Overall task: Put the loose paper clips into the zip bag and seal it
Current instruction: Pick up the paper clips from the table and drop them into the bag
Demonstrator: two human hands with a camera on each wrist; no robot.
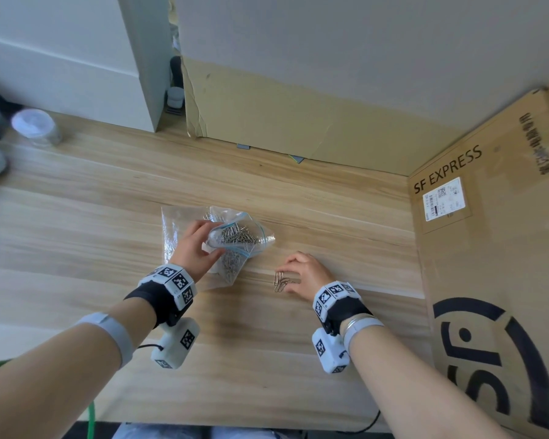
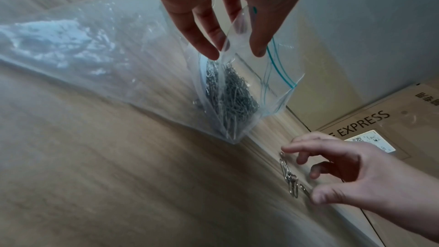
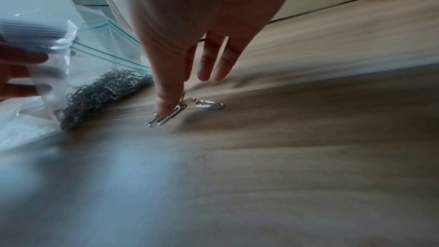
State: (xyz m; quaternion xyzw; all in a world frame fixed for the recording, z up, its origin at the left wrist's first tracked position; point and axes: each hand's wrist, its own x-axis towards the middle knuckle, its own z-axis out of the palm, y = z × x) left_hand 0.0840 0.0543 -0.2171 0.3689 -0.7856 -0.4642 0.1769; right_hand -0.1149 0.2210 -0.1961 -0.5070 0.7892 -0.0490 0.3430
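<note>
I count one zip bag (image 1: 235,239) with a teal seal strip, its mouth gaping, standing on the wooden desk (image 1: 76,223) over a second, flat clear bag (image 1: 171,229). Inside the zip bag sits a dense grey heap of paper clips (image 2: 228,93), too many to count. My left hand (image 1: 194,248) pinches the bag's upper lip between thumb and fingers and holds it up. To its right a small cluster of loose paper clips (image 1: 280,281) lies on the desk, about four from what I can see, silver and wire-thin. My right hand (image 1: 305,274) arches over them with fingers loosely spread, its thumb tip (image 3: 166,106) touching one clip, gripping nothing. A cardboard SF Express box (image 1: 488,248) stands at the right.
</note>
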